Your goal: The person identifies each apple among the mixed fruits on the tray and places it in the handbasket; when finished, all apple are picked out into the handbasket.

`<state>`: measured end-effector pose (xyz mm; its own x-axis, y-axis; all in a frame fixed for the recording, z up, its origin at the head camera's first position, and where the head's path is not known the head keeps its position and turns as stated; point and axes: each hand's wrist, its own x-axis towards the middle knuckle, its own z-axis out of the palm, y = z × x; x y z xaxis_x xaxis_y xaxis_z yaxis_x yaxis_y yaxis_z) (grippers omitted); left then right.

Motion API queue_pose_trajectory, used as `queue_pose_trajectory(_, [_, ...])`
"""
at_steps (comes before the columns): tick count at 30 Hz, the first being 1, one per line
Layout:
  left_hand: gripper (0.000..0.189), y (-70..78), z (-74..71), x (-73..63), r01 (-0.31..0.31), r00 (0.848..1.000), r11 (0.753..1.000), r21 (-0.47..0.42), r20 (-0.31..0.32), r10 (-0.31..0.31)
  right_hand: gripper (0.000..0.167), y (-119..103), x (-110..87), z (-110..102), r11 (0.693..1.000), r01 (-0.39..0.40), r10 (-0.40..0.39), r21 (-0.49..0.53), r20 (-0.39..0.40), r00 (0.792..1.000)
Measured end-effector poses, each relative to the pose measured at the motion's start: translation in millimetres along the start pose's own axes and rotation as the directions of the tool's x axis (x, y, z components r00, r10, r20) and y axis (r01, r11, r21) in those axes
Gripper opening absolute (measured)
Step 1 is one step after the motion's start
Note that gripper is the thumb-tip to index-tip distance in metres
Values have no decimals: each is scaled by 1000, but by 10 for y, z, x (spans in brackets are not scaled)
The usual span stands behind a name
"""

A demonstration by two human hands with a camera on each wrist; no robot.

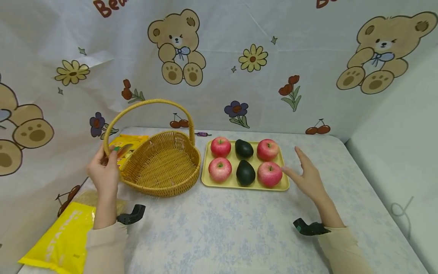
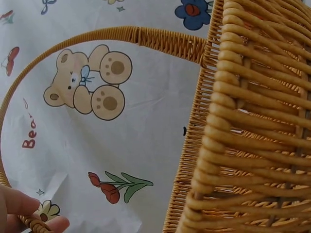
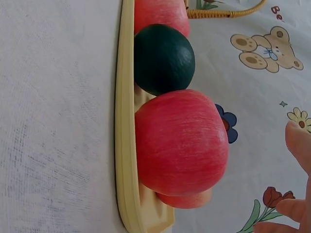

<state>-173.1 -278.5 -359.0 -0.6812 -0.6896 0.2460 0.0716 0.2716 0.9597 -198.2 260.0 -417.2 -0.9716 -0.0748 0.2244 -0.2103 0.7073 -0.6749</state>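
My left hand (image 1: pixel 107 171) pinches the handle (image 1: pixel 150 102) of a wicker basket (image 1: pixel 161 192) on its left side; the inside of the basket shows bare weave. In the left wrist view the thumb and fingertips (image 2: pixel 19 201) meet around the handle. To the right, a yellow tray (image 1: pixel 227 184) bears several red apples (image 1: pixel 220 169) and two dark green avocados (image 1: pixel 245 173). My right hand (image 1: pixel 308 177) hovers by the tray's right edge, thumb and fingers spread, nearest to the front right apple (image 1: pixel 270 174). The right wrist view shows a gap between its fingers and that apple (image 3: pixel 182 143).
A yellow plastic bag (image 1: pixel 63 239) lies at the front left beside the left forearm. Behind the basket handle sits a yellow printed packet (image 1: pixel 131 142). A bear-patterned sheet (image 1: pixel 219 76) hangs behind the table, and a thin cable (image 1: pixel 403 213) lies at the far right.
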Motion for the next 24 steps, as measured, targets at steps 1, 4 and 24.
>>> queue_pose_trajectory(1, [38, 2, 1, 0, 9, 1000, 1000, -15, 5, -9, 88, 6, 3, 12, 1000, -3, 3, 5, 11, 1000])
queue_pose_trajectory(4, [39, 7, -3, 4, 44, 999, 998, -43, 19, -44, 89, 21, 14, 54, 999, -12, 10, 32, 40, 999])
queue_pose_trajectory(24, [41, -10, -11, 11, 45, 999, 997, -59, 17, -44, 93, 45, -7, 410, 989, -35, 12, 147, 151, 988])
